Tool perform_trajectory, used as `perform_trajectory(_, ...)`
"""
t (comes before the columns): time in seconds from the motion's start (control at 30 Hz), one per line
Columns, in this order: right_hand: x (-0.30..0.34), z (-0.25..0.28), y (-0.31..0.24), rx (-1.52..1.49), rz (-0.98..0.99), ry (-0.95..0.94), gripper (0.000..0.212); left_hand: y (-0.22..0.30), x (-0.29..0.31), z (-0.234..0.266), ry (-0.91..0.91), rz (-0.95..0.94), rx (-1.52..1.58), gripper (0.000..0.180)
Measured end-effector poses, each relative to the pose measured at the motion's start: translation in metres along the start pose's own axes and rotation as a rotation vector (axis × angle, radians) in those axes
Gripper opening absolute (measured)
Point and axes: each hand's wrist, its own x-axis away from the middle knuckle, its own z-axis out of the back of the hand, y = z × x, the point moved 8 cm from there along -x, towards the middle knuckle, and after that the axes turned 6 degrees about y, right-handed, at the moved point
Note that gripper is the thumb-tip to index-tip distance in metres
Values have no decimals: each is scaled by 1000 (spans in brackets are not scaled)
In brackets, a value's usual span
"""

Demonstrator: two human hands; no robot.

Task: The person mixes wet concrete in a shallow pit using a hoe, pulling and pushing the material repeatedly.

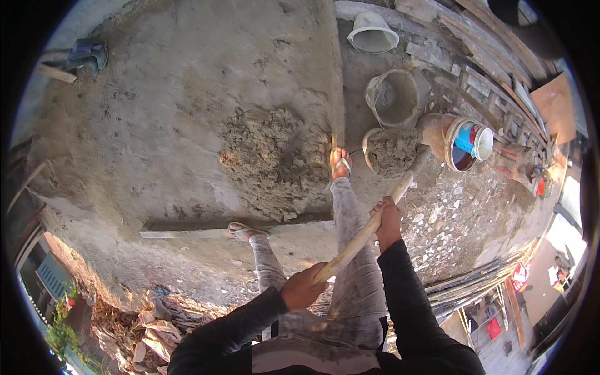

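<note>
My left hand (303, 289) is closed round the lower end of a long pale wooden handle (353, 247). Farther up the same handle, my right hand (387, 222) grips it. The handle slants away to the right, its far end at the side of a bucket full of wet mortar (392, 152). I cannot make out the tool's head there. Left of that bucket, a heap of wet mortar (275, 159) lies on the grey slab. My sandalled right foot (341, 162) stands between heap and bucket; my left foot (244, 232) rests by the front board.
Two more buckets, a mortar-smeared one (394, 98) and a pale one (373, 34), stand beyond. Right of the full bucket is a container of dark liquid (461, 159) with a small white pail (482, 144). Boards (237, 230) edge the slab. Rubble (444, 219) covers the ground at right.
</note>
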Motion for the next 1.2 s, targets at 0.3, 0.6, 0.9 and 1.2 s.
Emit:
perform_trajectory(0.3, -127, -44, 60, -56, 130, 5, 13, -191, -182, 36, 174, 75, -866, 44)
perform_trajectory(0.6, -5, -143, 9, 389, 434, -344, 19, -112, -128, -34, 196, 135, 117, 51)
perform_trajectory(0.9, -132, -380, 22, 1131, 667, -384, 33, -78, -298, 36, 200, 315, 1076, 36)
perform_trajectory(1.2, -159, -174, 255, 958, 22, -322, 19, -194, -106, -6, 66, 513, 885, 27)
